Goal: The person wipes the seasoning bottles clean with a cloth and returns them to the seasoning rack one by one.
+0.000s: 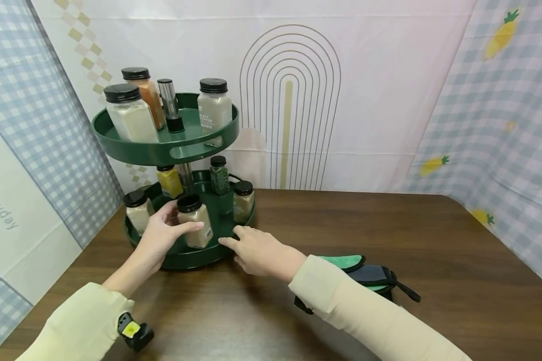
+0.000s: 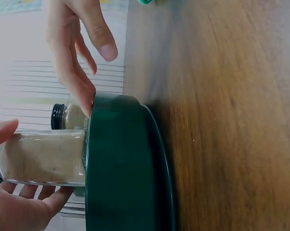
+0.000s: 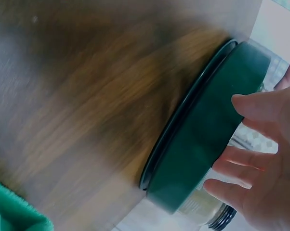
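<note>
My left hand point(image 1: 160, 228) holds a glass spice jar point(image 1: 197, 231) with pale brown powder and a black lid, thumb on one side and fingers on the other. The jar stands at the front of the lower tier point(image 1: 193, 258) of a green two-tier turntable rack. At that tier's right front rim, my right hand point(image 1: 258, 250) has its fingers loosely extended, fingertips right at the rim. The right wrist view shows its thumb point(image 3: 256, 103) over the rim's outer wall. Another jar point(image 1: 244, 203) stands behind those fingers.
The upper tier point(image 1: 162, 153) carries several large black-lidded jars around a metal post point(image 1: 168, 100). On the lower tier are a left jar point(image 1: 138, 210), a yellow jar point(image 1: 169, 181) and a green herb jar point(image 1: 219, 175). A green and dark-grey pouch point(image 1: 372, 276) lies behind my right sleeve.
</note>
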`<move>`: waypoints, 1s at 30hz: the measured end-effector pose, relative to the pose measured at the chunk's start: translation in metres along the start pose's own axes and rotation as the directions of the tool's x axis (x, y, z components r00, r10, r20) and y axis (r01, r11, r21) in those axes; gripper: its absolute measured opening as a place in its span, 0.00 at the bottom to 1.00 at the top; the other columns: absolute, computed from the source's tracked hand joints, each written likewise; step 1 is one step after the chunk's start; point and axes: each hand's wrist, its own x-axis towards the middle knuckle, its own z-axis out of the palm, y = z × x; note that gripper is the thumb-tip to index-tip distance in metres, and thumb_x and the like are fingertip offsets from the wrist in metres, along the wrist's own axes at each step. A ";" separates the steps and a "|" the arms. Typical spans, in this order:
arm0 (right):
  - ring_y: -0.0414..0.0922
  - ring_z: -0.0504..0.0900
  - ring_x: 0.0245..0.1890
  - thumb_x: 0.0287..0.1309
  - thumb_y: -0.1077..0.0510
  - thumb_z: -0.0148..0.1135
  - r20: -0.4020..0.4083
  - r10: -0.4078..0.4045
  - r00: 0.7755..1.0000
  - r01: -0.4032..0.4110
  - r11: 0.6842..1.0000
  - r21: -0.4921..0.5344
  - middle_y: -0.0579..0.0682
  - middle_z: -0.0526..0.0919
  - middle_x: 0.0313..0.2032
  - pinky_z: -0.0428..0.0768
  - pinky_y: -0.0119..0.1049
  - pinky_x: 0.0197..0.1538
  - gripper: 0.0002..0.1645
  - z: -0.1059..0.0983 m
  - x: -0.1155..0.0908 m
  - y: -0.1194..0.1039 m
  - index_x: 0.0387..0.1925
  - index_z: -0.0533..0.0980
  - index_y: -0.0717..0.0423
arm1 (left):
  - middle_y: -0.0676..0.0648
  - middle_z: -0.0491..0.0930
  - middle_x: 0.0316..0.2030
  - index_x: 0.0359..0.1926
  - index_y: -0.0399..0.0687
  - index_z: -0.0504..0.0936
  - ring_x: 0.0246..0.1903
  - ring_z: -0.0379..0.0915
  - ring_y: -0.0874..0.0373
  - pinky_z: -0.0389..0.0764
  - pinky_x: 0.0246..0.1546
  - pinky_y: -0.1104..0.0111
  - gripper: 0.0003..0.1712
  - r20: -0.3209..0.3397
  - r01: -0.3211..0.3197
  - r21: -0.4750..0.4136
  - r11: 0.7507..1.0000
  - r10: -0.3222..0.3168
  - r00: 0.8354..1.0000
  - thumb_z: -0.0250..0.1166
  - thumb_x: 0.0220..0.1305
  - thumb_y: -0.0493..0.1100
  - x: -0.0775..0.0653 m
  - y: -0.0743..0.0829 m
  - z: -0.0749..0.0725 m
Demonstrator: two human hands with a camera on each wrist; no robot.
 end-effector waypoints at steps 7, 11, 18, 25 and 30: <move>0.46 0.77 0.46 0.63 0.54 0.55 -0.001 0.042 0.999 -0.041 0.994 0.099 0.50 0.71 0.51 0.79 0.38 0.43 0.24 0.005 0.001 0.013 0.61 0.66 0.44 | 0.38 0.58 0.66 0.70 0.45 0.52 0.62 0.57 0.44 0.62 0.62 0.50 0.47 0.025 0.052 0.086 0.995 -0.054 0.998 0.67 0.56 0.50 0.007 -0.011 0.007; 0.48 0.77 0.49 0.63 0.54 0.55 0.013 0.089 0.996 -0.090 0.986 0.143 0.51 0.69 0.57 0.79 0.41 0.44 0.23 0.008 0.005 0.022 0.59 0.66 0.43 | 0.39 0.65 0.60 0.66 0.46 0.60 0.56 0.62 0.47 0.67 0.56 0.54 0.41 0.029 0.055 0.134 0.989 -0.059 0.998 0.68 0.55 0.49 0.010 -0.019 0.009; 0.49 0.75 0.54 0.63 0.56 0.54 0.026 0.110 0.994 -0.113 0.974 0.197 0.52 0.66 0.62 0.78 0.44 0.47 0.23 0.012 0.009 0.034 0.60 0.65 0.44 | 0.38 0.66 0.61 0.65 0.43 0.59 0.59 0.64 0.45 0.69 0.56 0.53 0.41 0.055 -0.007 0.206 0.978 -0.005 0.998 0.68 0.55 0.48 0.018 -0.023 0.012; 0.50 0.52 0.71 0.63 0.54 0.55 0.088 0.152 0.984 -0.172 0.930 0.326 0.53 0.54 0.71 0.62 0.48 0.66 0.31 0.007 -0.014 0.048 0.67 0.60 0.43 | 0.37 0.49 0.70 0.71 0.48 0.48 0.68 0.46 0.39 0.55 0.63 0.45 0.46 0.086 -0.166 0.362 0.917 0.144 0.986 0.64 0.59 0.49 0.005 -0.009 0.019; 0.50 0.49 0.72 0.64 0.51 0.55 0.020 0.150 0.989 -0.147 0.919 0.367 0.54 0.53 0.71 0.54 0.48 0.70 0.32 -0.001 -0.059 0.056 0.68 0.59 0.44 | 0.49 0.53 0.71 0.69 0.58 0.57 0.70 0.44 0.47 0.54 0.63 0.43 0.35 0.021 -0.341 0.369 0.865 0.359 0.933 0.59 0.64 0.49 -0.024 0.001 0.026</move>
